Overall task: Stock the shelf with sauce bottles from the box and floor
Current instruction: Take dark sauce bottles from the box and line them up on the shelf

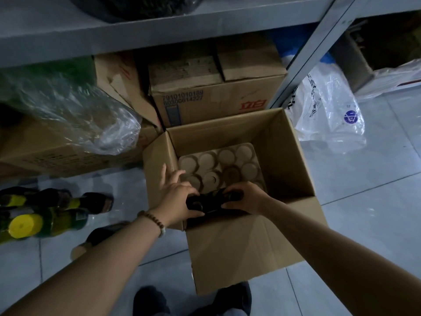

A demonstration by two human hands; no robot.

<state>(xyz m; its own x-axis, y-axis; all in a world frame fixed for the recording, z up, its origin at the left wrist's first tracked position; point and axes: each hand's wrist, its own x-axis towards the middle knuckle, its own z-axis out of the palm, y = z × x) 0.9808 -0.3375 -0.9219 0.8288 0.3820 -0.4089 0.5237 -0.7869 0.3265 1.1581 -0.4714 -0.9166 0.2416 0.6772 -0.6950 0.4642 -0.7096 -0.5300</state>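
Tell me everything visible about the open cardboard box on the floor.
The open cardboard box is brown corrugated card, upright on the tiled floor before the shelf, flaps open. Inside lies a pulp tray with empty round cups; dark bottles stand at its near wall, held by the left hand and right hand.

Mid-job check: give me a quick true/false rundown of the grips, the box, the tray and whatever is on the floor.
1. Left grip and right grip both hold dark bottles in the open box. True.
2. Every recess in the pulp tray is filled. False: the visible recesses are empty.
3. Yellow-capped bottles lie on the floor to the left. True.
4. The white plastic bag sits inside the box. False: it lies on the floor, right of the box.
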